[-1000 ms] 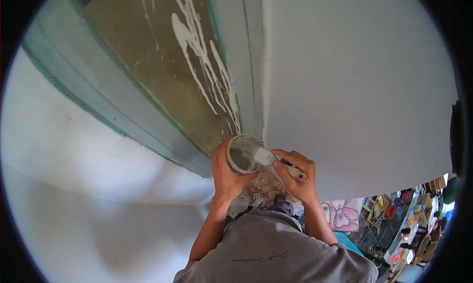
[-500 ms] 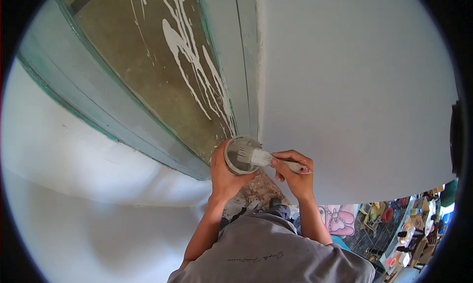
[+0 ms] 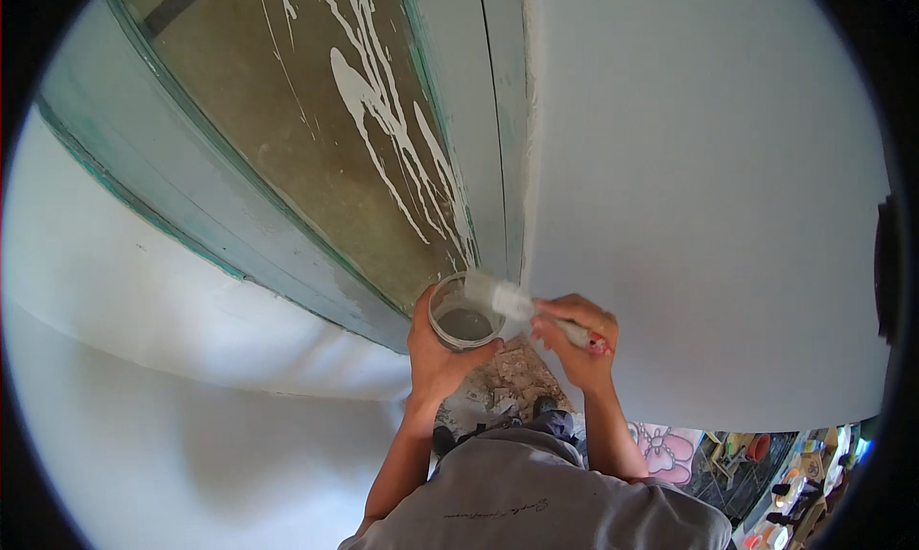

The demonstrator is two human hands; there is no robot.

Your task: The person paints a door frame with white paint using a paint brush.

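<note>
My left hand (image 3: pixel 436 359) is wrapped round a clear round tub (image 3: pixel 465 344), its open mouth tipped into view. Grey paint (image 3: pixel 466 324) lies in the bottom of it. In my right hand (image 3: pixel 582 344) is a flat paintbrush (image 3: pixel 503 296), gripped by its pale handle with a red-marked end. The bristles are blurred and hang over the tub's upper right rim, pointing up and left. Just beyond them stands the grey-painted door frame (image 3: pixel 488 167), with green showing along its edges.
White drips and streaks run down the brownish panel (image 3: pixel 287 148) inside the frame. A smooth pale wall (image 3: pixel 708 186) curves along the right, another white surface (image 3: pixel 144 301) along the left. Debris covers the floor (image 3: pixel 512 373) below; a pink patterned mat (image 3: pixel 665 451) and clutter lie at lower right.
The paintbrush has risen out of the tub's mouth to above its upper right rim. My left hand still holds the tub, and the view has shifted slightly.
</note>
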